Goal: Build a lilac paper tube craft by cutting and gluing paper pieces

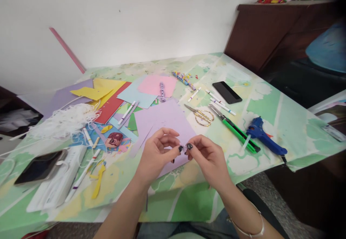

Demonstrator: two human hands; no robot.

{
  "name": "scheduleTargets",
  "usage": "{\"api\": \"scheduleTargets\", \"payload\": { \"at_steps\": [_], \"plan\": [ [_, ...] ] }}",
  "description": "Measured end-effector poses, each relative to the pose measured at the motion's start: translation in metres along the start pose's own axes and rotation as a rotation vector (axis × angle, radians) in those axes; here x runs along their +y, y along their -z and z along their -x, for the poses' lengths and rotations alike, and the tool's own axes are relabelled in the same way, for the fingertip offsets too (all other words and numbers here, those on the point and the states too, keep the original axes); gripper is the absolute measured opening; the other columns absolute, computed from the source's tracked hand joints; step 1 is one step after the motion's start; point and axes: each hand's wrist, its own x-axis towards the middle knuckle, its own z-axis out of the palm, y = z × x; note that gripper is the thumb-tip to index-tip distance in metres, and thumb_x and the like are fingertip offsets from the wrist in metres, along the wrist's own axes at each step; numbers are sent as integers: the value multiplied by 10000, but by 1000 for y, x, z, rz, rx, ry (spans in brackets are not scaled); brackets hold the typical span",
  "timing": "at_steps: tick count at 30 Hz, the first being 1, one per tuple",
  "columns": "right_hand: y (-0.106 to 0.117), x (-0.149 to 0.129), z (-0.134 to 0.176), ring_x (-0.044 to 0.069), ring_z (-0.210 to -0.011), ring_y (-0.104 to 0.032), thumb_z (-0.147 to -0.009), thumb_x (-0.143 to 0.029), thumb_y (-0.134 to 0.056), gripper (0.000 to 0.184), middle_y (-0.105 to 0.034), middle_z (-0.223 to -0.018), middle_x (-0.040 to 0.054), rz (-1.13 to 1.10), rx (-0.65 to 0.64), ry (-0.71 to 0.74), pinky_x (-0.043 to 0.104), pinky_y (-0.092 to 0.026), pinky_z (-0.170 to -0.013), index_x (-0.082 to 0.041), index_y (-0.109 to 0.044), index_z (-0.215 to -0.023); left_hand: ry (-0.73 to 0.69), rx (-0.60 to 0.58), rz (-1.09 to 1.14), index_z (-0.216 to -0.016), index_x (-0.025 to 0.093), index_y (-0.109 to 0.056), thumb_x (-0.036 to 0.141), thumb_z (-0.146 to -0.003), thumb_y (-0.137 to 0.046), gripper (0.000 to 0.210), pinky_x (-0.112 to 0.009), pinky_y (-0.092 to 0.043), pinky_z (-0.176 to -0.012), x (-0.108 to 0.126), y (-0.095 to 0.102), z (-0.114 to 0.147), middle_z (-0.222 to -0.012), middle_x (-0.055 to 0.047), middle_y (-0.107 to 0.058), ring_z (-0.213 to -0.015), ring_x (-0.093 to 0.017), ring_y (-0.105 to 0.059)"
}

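My left hand [162, 149] and my right hand [207, 154] meet above the front of the table. Thumb and fingers of both are pinched on a tiny light purple paper piece [185, 148], mostly covered by the fingertips. Under them lies a large lilac paper sheet [167, 116]. To the right are gold-handled scissors [202, 116], a green utility knife [238, 132] and a blue glue gun [263, 136]. Beyond the sheet, a dotted purple paper roll [162, 92] rests on pink paper [151, 84].
White string [67, 118] lies tangled at left, near coloured papers [110, 103], a phone [40, 165] and a white power strip [56, 181]. Markers [221, 103] and a black phone [227, 92] lie at back right. A brown cabinet [259, 33] stands beyond the table's right edge.
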Motion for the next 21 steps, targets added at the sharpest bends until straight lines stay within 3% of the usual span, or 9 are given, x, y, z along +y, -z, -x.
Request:
{"api": "scheduleTargets", "payload": {
  "at_steps": [7, 21],
  "plan": [
    [-3, -1, 7, 114, -666, -586, -817, -195, -564, 48, -610, -774, 13, 36, 24, 59, 231, -496, -597, -181, -573, -862, 63, 0, 125, -913, 201, -432, 176, -657, -692, 366, -156, -349, -407, 2, -7, 3, -691, 40, -605, -449, -45, -469],
    [-2, -5, 12, 119, -696, -586, -814, -138, -562, 94, -603, -798, 12, 47, 29, 137, 254, -504, -640, -190, -577, -891, 91, -4, 328, -837, 207, -396, 180, -655, -739, 390, -142, -328, -413, -5, -9, 4, -671, 37, -638, -440, -33, -444]
  ]
}}
